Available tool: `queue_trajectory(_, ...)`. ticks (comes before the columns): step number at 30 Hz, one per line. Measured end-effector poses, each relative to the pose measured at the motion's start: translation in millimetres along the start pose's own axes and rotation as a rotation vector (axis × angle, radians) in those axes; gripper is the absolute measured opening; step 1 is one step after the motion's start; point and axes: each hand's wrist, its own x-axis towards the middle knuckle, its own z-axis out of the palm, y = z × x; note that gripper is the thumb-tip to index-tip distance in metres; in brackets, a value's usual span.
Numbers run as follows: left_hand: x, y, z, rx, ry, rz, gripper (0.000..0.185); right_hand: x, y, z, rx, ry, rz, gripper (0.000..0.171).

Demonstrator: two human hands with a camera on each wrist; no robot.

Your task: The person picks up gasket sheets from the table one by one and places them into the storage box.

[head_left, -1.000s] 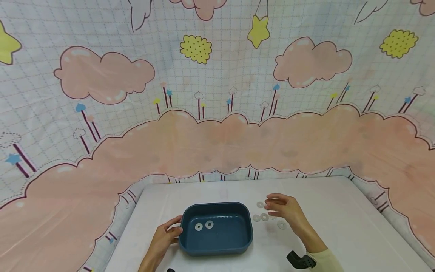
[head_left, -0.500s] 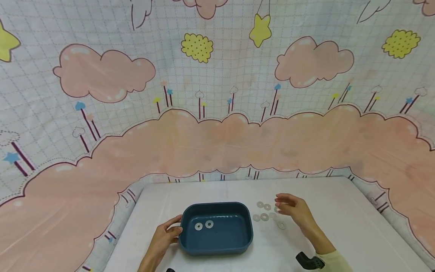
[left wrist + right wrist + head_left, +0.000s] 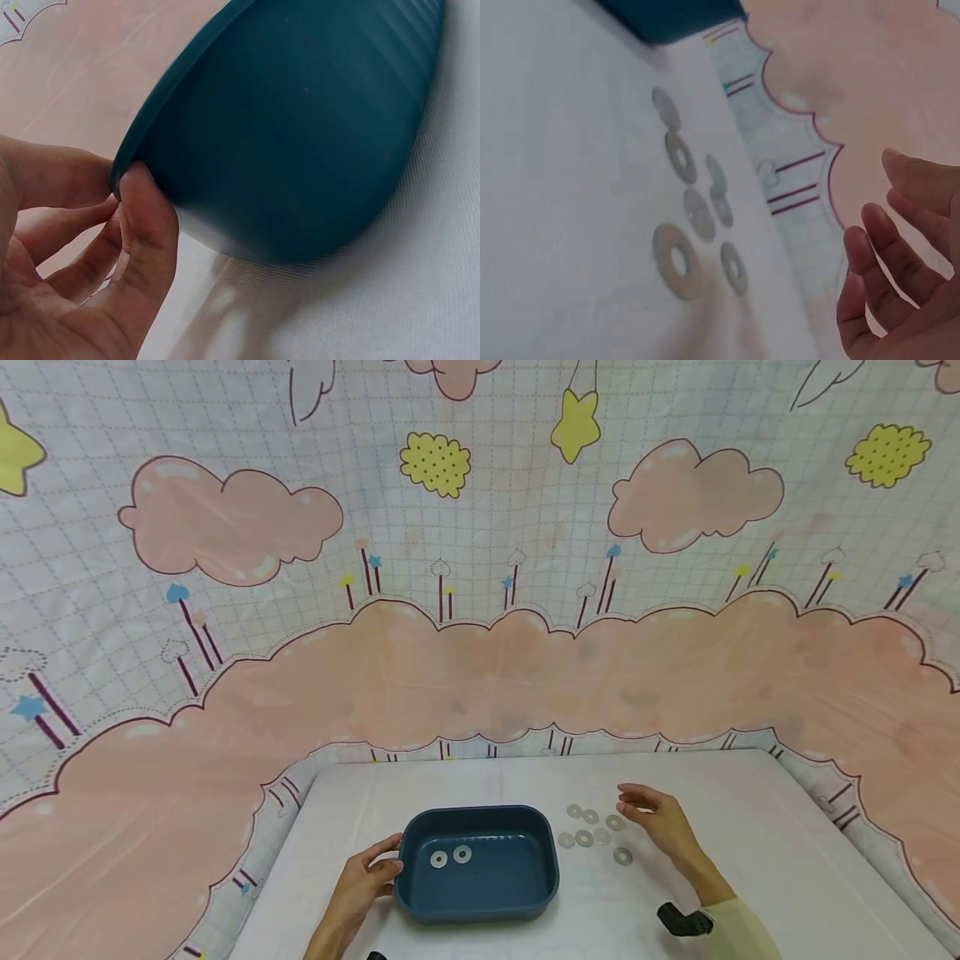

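Observation:
A dark blue plastic box (image 3: 517,881) with rounded corners stands on the white table. Two flat washers lie inside it, a left one (image 3: 432,860) and a right one (image 3: 456,855). My left hand (image 3: 358,878) pinches the box's left rim; in the left wrist view the thumb (image 3: 150,232) presses the outer wall. Several more flat grey washers (image 3: 584,839) lie loose on the table right of the box. Just right of them my right hand (image 3: 666,827) hovers with relaxed, bent fingers. In the right wrist view its fingers (image 3: 889,255) are apart and nothing is between them.
The white table (image 3: 780,852) spreads out around the box and the washers. Behind it hangs a backdrop cloth (image 3: 480,685) printed with clouds and stars. A black strap device (image 3: 684,920) sits at my right wrist, by the pale yellow sleeve (image 3: 738,933).
My right hand has moved to the right, away from the washers, and several that it covered now show. The left hand and the box stay where they were.

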Motion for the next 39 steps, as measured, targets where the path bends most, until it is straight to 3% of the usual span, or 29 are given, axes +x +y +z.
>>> queue_trajectory(22,1.7,-0.6,0.3,-0.008,0.001,-0.014,0.053,16,41,8,-0.159,0.003,0.051,0.037)
queue_trajectory(39,2.6,-2.3,0.4,-0.006,0.014,-0.024,0.051,23,48,16,-0.26,-0.033,0.097,0.035)
